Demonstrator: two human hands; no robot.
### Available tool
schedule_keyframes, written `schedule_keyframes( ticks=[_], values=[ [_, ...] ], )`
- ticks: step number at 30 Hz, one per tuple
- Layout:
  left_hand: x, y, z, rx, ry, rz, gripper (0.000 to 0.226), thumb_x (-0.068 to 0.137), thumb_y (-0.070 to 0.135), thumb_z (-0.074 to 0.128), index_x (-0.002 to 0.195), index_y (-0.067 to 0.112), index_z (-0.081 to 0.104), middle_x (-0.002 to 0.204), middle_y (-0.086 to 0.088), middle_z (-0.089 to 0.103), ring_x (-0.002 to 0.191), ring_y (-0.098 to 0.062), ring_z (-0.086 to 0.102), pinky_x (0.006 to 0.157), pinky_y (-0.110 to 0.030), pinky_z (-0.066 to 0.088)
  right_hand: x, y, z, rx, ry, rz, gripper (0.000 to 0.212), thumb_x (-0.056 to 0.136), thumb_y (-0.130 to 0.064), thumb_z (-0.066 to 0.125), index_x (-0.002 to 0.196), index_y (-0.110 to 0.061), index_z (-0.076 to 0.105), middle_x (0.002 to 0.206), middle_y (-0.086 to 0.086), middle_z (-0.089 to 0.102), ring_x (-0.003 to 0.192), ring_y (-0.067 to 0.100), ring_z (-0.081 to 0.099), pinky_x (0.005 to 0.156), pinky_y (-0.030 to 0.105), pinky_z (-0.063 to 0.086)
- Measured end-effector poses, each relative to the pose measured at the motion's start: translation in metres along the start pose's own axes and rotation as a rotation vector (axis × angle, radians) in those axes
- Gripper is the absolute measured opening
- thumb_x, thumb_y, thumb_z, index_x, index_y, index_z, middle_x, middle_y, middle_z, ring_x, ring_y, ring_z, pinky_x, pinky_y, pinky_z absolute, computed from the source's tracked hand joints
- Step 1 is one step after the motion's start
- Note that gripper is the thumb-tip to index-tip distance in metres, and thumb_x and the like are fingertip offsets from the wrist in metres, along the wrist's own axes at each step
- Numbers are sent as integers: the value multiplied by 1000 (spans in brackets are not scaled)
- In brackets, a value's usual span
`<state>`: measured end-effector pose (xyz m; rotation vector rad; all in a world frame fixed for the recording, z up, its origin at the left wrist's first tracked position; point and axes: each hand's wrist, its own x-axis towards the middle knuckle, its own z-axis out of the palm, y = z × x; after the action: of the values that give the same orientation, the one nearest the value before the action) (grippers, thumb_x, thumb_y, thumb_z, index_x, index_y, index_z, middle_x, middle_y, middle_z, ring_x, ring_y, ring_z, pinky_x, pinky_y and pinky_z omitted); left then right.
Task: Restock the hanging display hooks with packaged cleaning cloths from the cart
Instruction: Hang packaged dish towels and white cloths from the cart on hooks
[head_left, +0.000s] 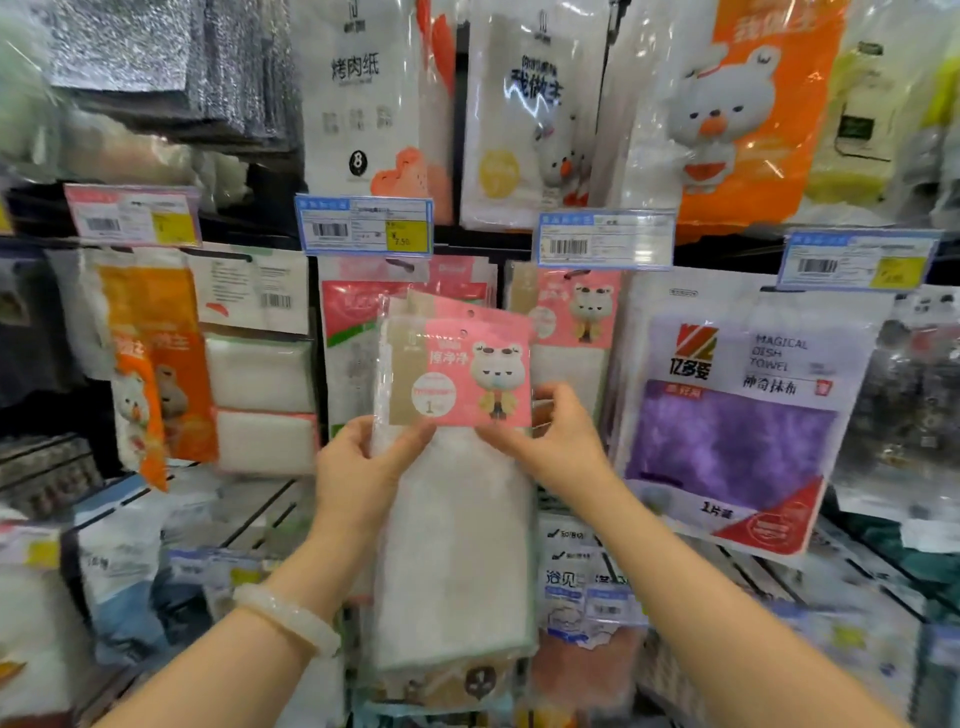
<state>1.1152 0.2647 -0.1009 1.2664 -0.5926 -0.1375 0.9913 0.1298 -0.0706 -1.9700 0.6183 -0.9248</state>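
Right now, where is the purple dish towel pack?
It hangs right of centre in the head view, the purple dish towel pack, just beyond the right hand.

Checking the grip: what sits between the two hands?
In the head view, the pink-labelled cloth pack spans the gap; the left hand and right hand pinch its opposite edges.

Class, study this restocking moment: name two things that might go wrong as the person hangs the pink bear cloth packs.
1. Both hands, left hand and right hand, pinch only the header of the pink bear packs; the stacked packs look offset, so their holes might miss the hook.
2. The price tag overhangs the matching hung packs, so it could snag.
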Motion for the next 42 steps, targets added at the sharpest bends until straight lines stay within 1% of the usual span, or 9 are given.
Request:
schedule_keyframes(
  ticks=[3, 7, 11, 14, 18, 24, 29, 37, 42],
  values=[
    [0, -1, 14, -33, -49, -16, 24, 69, 25, 81, 86, 17, 66, 87, -6, 74, 78, -22, 70, 71, -36, 58, -4, 4, -5, 123, 159, -68, 55, 59, -24, 88, 91, -31, 43, 84, -13, 60, 65, -14, 58, 56, 4, 43],
    [1, -1, 23, -50, -81, -27, 33, 61, 39, 79, 84, 19, 67, 72, 8, 74, 65, -5, 68, 59, -20, 55, -12, 10, -20, 228, 168, -129, 67, 68, -13, 82, 109, -38, 37, 105, 2, 66, 80, -5, 66, 70, 10, 51],
    [-1, -6, 30, -59, -84, -31, 24, 69, 31, 79, 86, 19, 67, 71, 9, 74, 61, 0, 66, 55, -15, 52, -18, 15, -29, 186, 186, -186, 80, 69, -17, 81, 130, -42, 36, 130, 6, 57, 115, 18, 60, 98, 38, 49],
    [-1, -6, 33, -54, -86, -17, 19, 73, 28, 78, 84, 17, 67, 68, 9, 73, 59, -1, 66, 53, -17, 51, -19, 17, -38, 122, 223, -207, 76, 69, -23, 81, 134, -37, 43, 134, -10, 53, 126, 12, 50, 106, 41, 42],
    [2, -5, 31, -83, -81, -49, 16, 75, 26, 76, 82, 17, 65, 75, 0, 71, 69, -16, 65, 68, -33, 56, -16, 12, -57, 224, 293, -279, 67, 73, -11, 78, 132, -26, 48, 136, -2, 53, 128, 15, 49, 107, 44, 41],
    [2, -1, 31, -96, -95, -43, 11, 76, 23, 76, 80, 18, 66, 68, 6, 73, 66, -11, 69, 67, -32, 57, -12, -8, -70, 229, 331, -389, 65, 76, -13, 75, 126, -41, 44, 132, 8, 56, 123, 20, 54, 103, 45, 45],
    [1, 4, 35, -98, -69, -30, 11, 78, 21, 75, 77, 18, 65, 67, 6, 71, 67, -16, 65, 71, -36, 55, 7, -17, -77, 264, 334, -371, 69, 77, -6, 74, 137, -17, 41, 136, 13, 52, 127, 27, 50, 105, 49, 41],
    [1, 5, 21, -40, -33, -29, 14, 77, 27, 76, 80, 19, 65, 82, -1, 70, 80, -23, 66, 84, -46, 55, 12, -8, -75, 239, 325, -357, 72, 74, -5, 76, 138, -15, 43, 138, 2, 50, 129, 16, 47, 108, 40, 40],
    [0, 8, 10, 4, 3, -6, 12, 78, 27, 74, 81, 21, 64, 85, -2, 70, 85, -25, 67, 80, -41, 55, 31, -5, -70, 48, 346, -297, 74, 77, -12, 75, 141, -17, 39, 140, -2, 46, 126, 3, 39, 100, 11, 31]
  ],
)
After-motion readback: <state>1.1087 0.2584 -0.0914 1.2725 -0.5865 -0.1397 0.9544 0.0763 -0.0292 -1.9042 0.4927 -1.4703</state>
